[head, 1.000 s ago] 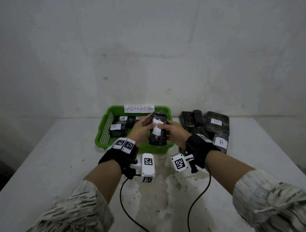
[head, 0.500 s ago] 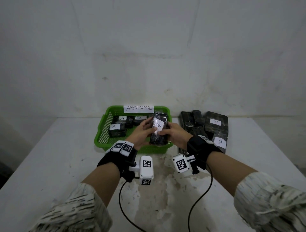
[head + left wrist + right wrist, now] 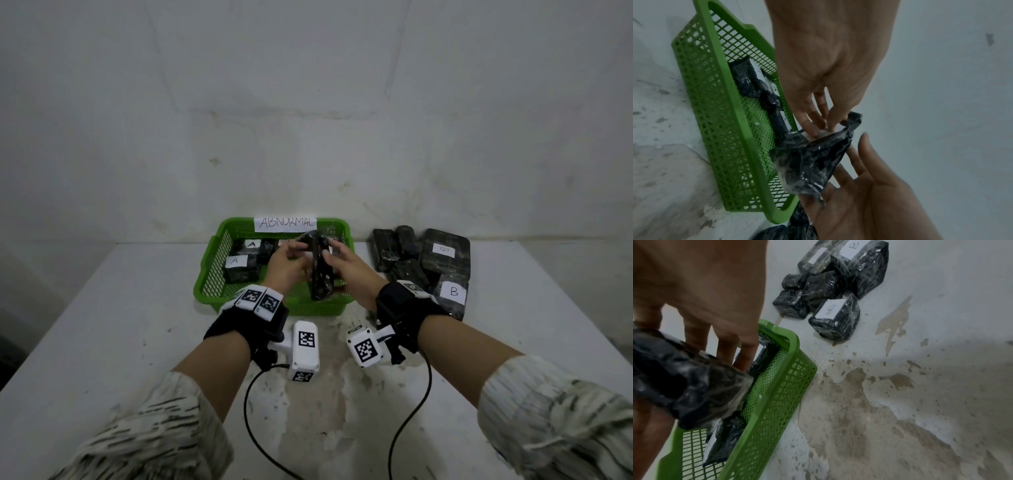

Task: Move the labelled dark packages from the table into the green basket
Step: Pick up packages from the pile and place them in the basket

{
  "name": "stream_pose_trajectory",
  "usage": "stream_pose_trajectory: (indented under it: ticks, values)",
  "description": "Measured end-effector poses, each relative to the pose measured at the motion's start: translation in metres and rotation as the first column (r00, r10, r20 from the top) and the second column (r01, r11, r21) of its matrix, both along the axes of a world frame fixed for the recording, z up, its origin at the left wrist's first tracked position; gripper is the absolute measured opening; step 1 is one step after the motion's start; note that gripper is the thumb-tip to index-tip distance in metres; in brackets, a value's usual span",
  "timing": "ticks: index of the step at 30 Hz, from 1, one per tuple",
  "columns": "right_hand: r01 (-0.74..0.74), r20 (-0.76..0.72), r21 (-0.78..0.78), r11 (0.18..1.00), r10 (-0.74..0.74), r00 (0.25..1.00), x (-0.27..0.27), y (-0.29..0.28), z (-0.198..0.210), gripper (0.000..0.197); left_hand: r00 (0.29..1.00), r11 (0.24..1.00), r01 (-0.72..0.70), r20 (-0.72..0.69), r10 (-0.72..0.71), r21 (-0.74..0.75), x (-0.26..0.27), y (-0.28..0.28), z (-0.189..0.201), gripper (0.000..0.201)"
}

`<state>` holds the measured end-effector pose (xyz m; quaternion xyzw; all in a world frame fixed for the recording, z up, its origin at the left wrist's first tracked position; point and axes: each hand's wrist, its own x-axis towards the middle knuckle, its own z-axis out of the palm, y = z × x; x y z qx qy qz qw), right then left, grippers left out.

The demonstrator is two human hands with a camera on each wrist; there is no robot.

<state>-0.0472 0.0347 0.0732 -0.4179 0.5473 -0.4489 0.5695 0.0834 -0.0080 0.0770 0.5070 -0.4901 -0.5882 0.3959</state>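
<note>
A dark plastic-wrapped package point(image 3: 320, 275) hangs on edge over the right half of the green basket point(image 3: 212, 270). My left hand point(image 3: 298, 248) pinches its far top end with the fingertips point(image 3: 824, 125). My right hand point(image 3: 330, 253) lies against its right side, palm open and fingers point(image 3: 723, 352) straight. In the left wrist view the package point(image 3: 809, 162) tilts over the basket rim point(image 3: 748, 138). Other packages labelled A point(image 3: 239, 269) lie inside at the left. Its own label is hidden from the head view.
A pile of dark packages point(image 3: 442, 257) lies on the white table right of the basket, one marked B point(image 3: 452, 294) nearest me. A paper sign point(image 3: 285, 223) stands on the basket's far rim. A wall rises just behind.
The package has turned from label-up to standing on its edge and sunk lower over the basket. Both hands have moved slightly forward with it.
</note>
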Motion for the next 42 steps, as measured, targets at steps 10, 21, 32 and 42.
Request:
stream_pose_trajectory:
  ticks: [10,21,32,42]
  values:
    - [0.076,-0.087,-0.084,0.994,-0.083,0.993,0.007,0.003,-0.006,0.019,0.994,0.994,0.033,-0.103,-0.023,0.1,-0.002,0.005,-0.004,0.049]
    - [0.105,-0.073,-0.057,0.993,-0.109,0.991,0.01,0.0,-0.003,0.034,0.991,0.996,0.083,-0.104,-0.08,0.03,0.003,0.007,-0.004,0.035]
    - [0.043,-0.027,-0.055,0.998,-0.045,0.999,0.012,0.002,-0.005,0.046,0.993,0.995,0.095,-0.068,-0.095,0.007,0.009,0.003,-0.007,0.054]
    - [-0.045,-0.018,-0.049,0.998,0.044,0.999,0.007,0.003,-0.003,0.055,0.98,0.986,0.131,-0.165,-0.113,0.103,0.013,0.005,-0.005,0.052]
